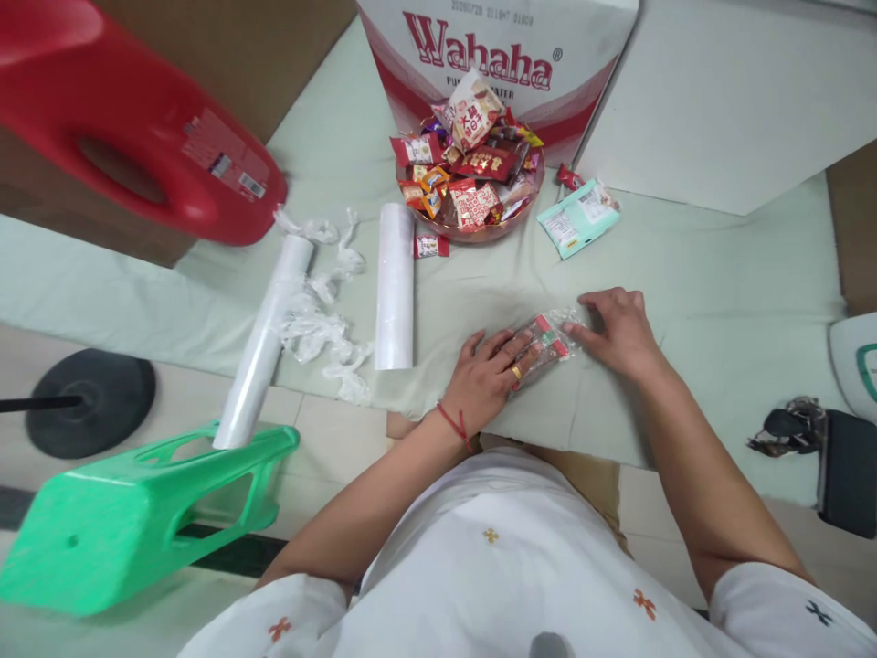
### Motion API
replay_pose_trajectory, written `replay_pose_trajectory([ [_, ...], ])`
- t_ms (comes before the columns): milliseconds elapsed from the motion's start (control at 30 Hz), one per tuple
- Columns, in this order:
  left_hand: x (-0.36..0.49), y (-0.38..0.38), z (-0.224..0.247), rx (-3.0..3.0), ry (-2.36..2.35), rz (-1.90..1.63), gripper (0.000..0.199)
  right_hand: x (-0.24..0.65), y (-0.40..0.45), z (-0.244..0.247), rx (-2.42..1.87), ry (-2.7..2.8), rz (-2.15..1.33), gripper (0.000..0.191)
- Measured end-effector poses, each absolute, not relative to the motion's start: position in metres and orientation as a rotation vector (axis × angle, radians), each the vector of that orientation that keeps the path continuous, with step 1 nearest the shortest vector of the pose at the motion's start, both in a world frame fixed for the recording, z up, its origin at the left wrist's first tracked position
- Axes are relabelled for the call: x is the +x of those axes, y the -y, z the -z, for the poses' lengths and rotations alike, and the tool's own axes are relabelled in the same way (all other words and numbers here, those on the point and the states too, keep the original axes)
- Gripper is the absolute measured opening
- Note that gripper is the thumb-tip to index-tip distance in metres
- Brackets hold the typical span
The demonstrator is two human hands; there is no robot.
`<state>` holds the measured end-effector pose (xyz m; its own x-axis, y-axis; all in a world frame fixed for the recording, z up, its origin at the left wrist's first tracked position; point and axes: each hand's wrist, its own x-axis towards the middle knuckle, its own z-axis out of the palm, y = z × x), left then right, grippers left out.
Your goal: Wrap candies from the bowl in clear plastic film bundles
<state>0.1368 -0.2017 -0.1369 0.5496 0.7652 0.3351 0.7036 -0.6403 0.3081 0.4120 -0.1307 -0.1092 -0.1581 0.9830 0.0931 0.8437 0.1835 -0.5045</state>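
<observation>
**Clear packet on the bench, wrap loose at one end**

I have the clear packet (548, 338) on the bench (726, 302), near its front edge. The left hand (488, 375) lies over it, fingers stretched out; its thumb is hidden, so I can't tell whether it grips. The right hand (620, 334) is open at the far end, thumb and forefinger parted beside the wrap.

My worry is the slippery film: a hard tug could tear it, or shoot the packet off the front edge. One white roll (264, 343) overhangs that edge, so a knock could tip it. The heaped bowl (472, 235) could shed its top pieces if bumped.

My count: one clear packet, two white rolls, one bowl, two red wrapped pieces lying outside it, one mint packet (579, 217), one red jug (226, 164), one green stool (102, 530). The crumpled film (315, 329) is too tangled to count.
</observation>
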Motion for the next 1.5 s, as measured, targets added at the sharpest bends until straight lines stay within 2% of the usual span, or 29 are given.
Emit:
replay_pose_trajectory([
  [100,0.137,0.202,0.138,2.621,-1.261,-0.658,0.051,0.405,0.132,0.106,-1.681,2.022,-0.626,0.021],
  [233,0.137,0.202,0.137,2.604,-1.246,-0.625,0.053,0.398,0.133,0.081,-1.672,1.723,-1.037,0.024],
  [300,0.137,0.201,0.135,2.612,-1.247,-0.614,0.052,0.389,0.137,0.066,-1.686,1.650,-1.120,0.026],
  [433,0.139,0.202,0.134,2.637,-1.237,-0.613,0.049,0.359,0.152,0.050,-1.699,1.804,-0.902,0.020],
  [533,0.140,0.200,0.136,2.603,-1.229,-0.649,0.046,0.334,0.166,0.060,-1.610,1.977,-0.821,0.015],
  [633,0.136,0.195,0.137,2.458,-1.110,-0.772,0.045,0.319,0.182,0.080,-1.588,2.053,-0.703,0.023],
  [800,0.106,0.188,0.123,2.065,-0.991,-0.901,0.059,0.320,0.200,0.105,-1.501,2.094,-0.538,0.028],
  [933,0.085,0.192,0.111,1.977,-1.214,-0.934,0.055,0.333,0.194,0.109,-1.339,2.155,-0.589,0.026],
  [1100,0.080,0.205,0.119,2.351,-1.200,-0.786,0.054,0.343,0.188,0.091,-1.245,2.127,-0.740,0.026],
  [1300,0.082,0.200,0.132,2.607,-1.066,-0.784,0.030,0.341,0.229,0.090,-1.307,1.902,-0.642,0.026],
  [1433,0.084,0.193,0.125,2.515,-0.987,-0.864,0.020,0.336,0.256,0.109,-1.242,2.126,-0.511,0.045],
  [1500,0.085,0.191,0.118,2.444,-0.918,-0.896,0.017,0.333,0.260,0.117,-1.261,2.186,-0.427,0.049],
])
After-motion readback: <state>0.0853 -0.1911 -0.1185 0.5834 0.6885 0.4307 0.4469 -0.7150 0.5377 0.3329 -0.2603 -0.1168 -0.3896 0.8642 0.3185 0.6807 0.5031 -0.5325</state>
